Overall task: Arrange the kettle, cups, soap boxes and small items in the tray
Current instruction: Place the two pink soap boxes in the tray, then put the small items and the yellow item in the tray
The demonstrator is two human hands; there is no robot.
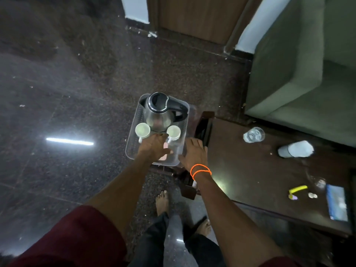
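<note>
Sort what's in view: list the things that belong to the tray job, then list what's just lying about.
Job: clear tray, kettle, left cup, right cup, pink item under the left hand.

Lying about on the dark table: glass, tipped white cup, yellow item, blue-edged booklet.

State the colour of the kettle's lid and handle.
Black, on the kettle in the head view; its body is shiny steel.

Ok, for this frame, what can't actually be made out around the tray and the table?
All in the head view:
- Pink item in the tray: mostly hidden under the left hand; what it is and the grip on it are unclear.
- Right hand: seen from the back, so contact with the tray's edge is unclear.
- Small items on the table: too small and blurred to identify.
</note>
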